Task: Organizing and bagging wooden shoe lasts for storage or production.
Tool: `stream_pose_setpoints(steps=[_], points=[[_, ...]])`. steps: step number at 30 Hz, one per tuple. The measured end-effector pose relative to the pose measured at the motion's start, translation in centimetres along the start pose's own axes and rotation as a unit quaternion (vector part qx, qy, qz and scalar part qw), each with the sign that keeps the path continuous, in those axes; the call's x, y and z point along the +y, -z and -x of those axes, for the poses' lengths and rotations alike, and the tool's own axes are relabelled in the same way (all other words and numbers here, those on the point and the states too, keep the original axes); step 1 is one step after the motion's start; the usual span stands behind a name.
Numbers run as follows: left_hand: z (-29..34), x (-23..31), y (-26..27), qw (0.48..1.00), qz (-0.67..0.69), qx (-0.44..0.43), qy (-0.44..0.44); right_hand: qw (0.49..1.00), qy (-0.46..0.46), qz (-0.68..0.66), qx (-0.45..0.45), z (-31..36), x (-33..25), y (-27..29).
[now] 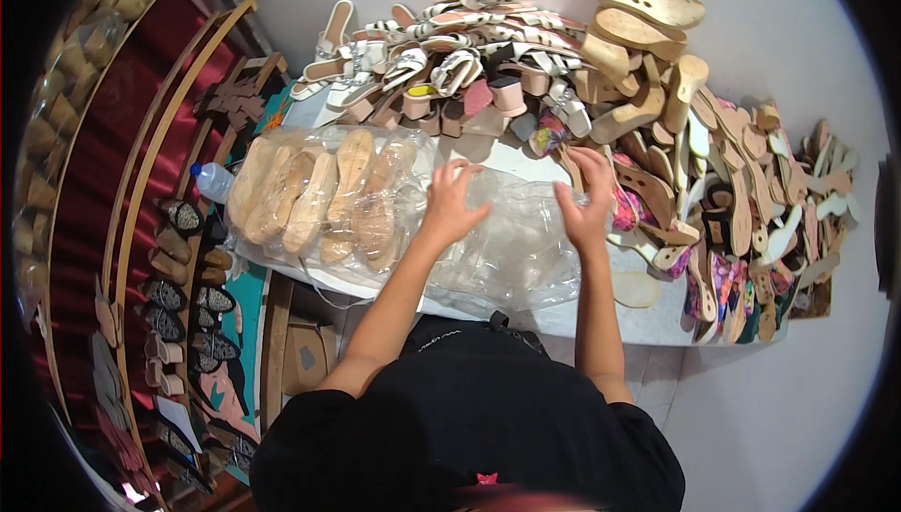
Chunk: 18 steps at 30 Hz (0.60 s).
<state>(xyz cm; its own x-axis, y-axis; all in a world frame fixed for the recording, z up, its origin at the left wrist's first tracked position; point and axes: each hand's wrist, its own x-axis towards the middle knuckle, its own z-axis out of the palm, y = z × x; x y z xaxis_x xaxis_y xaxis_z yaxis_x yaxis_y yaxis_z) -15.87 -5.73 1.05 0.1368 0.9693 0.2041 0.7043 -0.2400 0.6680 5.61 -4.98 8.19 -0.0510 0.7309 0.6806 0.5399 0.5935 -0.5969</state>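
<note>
A large clear plastic bag (516, 249) lies flat across the white table in front of me. Wooden shoe lasts or soles (313, 202) fill its left half in a row, while its right half is slack and crumpled. Over the bag's middle is my left hand (452, 207), fingers curved and thumb spread apart, close to the plastic. My right hand (586, 200) is at the bag's right end, thumb and fingers apart, next to the heap of shoe parts. I see nothing held in either hand; whether the fingertips touch the plastic is hard to tell.
White strappy sandals (460, 29) are piled along the back of the table (540, 322). Wooden lasts (638, 33) and many soles (741, 165) heap up on the right. A blue-capped bottle (214, 182) stands left of the bag. Shoe racks (169, 268) line the left side.
</note>
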Motion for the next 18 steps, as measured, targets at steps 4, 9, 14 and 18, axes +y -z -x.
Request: stream_pose_setpoints(steps=[4, 9, 14, 18], points=[[0.1, 1.0, -3.8, 0.995, -0.092, 0.008, -0.046, 0.989, -0.1, 0.112, 0.011, 3.6, 2.2, 5.1], [-2.1, 0.7, -4.8, 0.987, -0.119, -0.032, -0.099, 0.96, -0.174, 0.172, -0.135, 7.4, 5.6, 6.0], [-3.8, 2.9, -4.3, 0.981, -0.138, -0.002, -0.135, 0.958, -0.109, 0.177, -0.197, 7.2, 4.9, 7.8], [-4.4, 6.7, -1.7, 0.992, -0.095, 0.044, -0.074, 0.974, -0.177, 0.092, -0.106, 5.6, 3.1, 10.0]])
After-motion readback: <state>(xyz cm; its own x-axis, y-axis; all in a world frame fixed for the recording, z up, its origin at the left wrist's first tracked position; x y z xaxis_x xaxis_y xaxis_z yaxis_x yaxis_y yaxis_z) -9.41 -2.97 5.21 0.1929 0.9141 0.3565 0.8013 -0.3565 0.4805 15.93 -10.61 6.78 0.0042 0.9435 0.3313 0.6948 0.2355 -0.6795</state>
